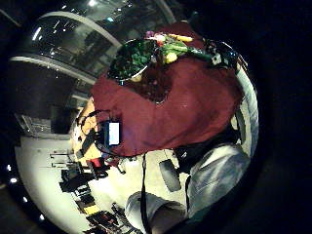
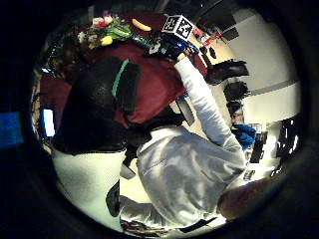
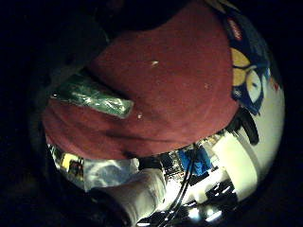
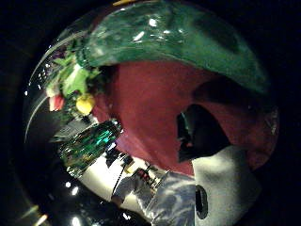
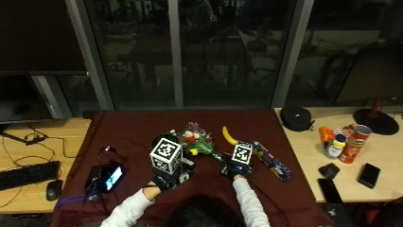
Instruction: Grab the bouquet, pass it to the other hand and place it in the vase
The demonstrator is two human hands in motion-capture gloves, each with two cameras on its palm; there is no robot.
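Green-wrapped bouquet lies on the maroon cloth beside the glinting vase

Wooden table spans the lower frame; dark red cloth covers its middle. On cloth: banana centre, blue packet right of centre, phone lower left. Bare wood left: keyboard, mouse. Right: chip can, bottle, two phones.
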